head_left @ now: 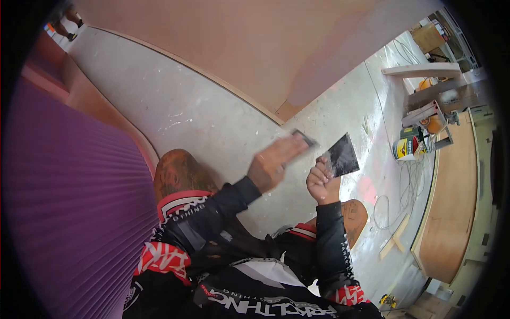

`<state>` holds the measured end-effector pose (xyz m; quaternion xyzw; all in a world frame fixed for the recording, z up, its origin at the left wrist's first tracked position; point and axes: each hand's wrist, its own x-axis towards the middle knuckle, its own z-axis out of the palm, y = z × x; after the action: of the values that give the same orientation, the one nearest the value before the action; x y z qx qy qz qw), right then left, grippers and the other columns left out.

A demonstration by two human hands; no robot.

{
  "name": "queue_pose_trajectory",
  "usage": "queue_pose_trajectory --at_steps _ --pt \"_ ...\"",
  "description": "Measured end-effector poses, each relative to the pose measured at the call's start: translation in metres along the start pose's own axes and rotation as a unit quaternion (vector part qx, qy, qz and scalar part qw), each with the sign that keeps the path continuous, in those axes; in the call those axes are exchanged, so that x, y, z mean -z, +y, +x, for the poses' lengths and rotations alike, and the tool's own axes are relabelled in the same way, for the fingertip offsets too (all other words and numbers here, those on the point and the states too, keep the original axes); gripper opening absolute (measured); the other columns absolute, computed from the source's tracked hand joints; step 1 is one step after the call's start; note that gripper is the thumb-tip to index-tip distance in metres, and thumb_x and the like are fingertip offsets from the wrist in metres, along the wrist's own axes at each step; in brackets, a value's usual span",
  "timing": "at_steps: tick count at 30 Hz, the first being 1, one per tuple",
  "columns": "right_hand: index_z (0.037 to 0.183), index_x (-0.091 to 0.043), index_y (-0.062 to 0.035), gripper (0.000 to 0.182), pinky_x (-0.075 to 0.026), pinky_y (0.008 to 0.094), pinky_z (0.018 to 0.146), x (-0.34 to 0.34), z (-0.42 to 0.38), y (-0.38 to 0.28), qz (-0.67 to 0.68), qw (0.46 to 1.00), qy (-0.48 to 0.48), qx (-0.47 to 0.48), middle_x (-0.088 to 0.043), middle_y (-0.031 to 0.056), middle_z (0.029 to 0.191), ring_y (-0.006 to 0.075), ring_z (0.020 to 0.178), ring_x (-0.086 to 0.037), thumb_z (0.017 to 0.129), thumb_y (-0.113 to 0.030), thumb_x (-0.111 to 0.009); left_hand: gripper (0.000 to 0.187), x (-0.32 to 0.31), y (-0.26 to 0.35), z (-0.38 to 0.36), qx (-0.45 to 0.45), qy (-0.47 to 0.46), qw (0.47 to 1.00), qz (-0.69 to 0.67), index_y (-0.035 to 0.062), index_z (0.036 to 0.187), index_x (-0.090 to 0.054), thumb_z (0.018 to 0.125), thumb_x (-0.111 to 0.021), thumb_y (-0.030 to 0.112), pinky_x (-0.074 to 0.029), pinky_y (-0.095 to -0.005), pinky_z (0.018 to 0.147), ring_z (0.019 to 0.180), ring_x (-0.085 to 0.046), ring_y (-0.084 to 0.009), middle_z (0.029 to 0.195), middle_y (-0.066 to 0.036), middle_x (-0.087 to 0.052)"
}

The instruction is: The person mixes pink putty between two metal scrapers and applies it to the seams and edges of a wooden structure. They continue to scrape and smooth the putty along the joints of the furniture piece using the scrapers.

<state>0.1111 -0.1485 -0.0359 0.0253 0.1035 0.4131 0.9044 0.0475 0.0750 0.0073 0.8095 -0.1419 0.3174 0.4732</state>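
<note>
through the head camera i look down at the two bare hands, both raised above the pale, spotted floor (218, 125) between the bent knees (179, 169). the right hand (321, 182) is closed, its fingers curled round the lower left part of a dark square sheet (345, 155) that has pale smears on it. the left hand (272, 162) is blurred, its fingers pointing towards the sheet; a small dark flat piece (305, 138) shows at its fingertips, but i cannot tell how firmly it is gripped. the piece is near the sheet, just apart from it. on the left i see a purple ribbed surface (79, 202); on the far side stands a large pinkish panel (223, 42). to the right are a yellow-labelled bucket (408, 148), loose cable (382, 204) and a curved wooden panel (449, 212). another person's legs (69, 22) show at far left.
</note>
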Motion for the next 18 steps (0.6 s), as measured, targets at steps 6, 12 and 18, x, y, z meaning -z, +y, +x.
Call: queue_pose_trajectory --at_steps 6,12,18 --pt "0.080 -0.053 -0.0140 0.035 -0.027 0.0251 0.042 -0.023 -0.008 0.081 -0.325 0.889 0.316 -0.063 -0.033 -0.0038 0.051 0.0110 0.043 -0.033 0.095 -0.045 -0.059 0.029 -0.034 -0.083 -0.023 0.434 0.009 0.901 0.016 0.0076 0.117 -0.065 0.088 -0.062 0.009 -0.054 -0.0386 0.075 0.084 -0.068 -0.0349 0.095 -0.021 -0.069" --pt "0.105 -0.059 -0.0052 0.029 -0.046 0.0267 0.058 -0.019 0.002 0.013 -0.557 0.605 0.312 0.476 -0.062 0.0043 0.090 0.0105 0.072 -0.056 0.098 -0.034 -0.059 0.010 0.018 -0.057 -0.003 0.598 0.160 0.593 -0.515 0.0095 0.103 -0.060 0.096 -0.057 0.017 -0.051 -0.0257 0.056 0.064 -0.061 -0.0132 0.076 -0.001 -0.061" --pt "0.110 -0.062 0.0009 0.023 -0.052 0.0339 0.073 -0.071 -0.044 0.086 -0.795 0.435 0.058 0.419 -0.067 0.0154 0.100 0.0272 0.082 -0.065 0.087 -0.004 -0.064 0.007 0.011 -0.035 -0.020 0.561 0.077 0.301 -0.767 0.0114 0.097 -0.058 0.096 -0.052 0.013 -0.037 -0.0186 0.039 0.049 -0.047 -0.0070 0.069 0.002 -0.054"
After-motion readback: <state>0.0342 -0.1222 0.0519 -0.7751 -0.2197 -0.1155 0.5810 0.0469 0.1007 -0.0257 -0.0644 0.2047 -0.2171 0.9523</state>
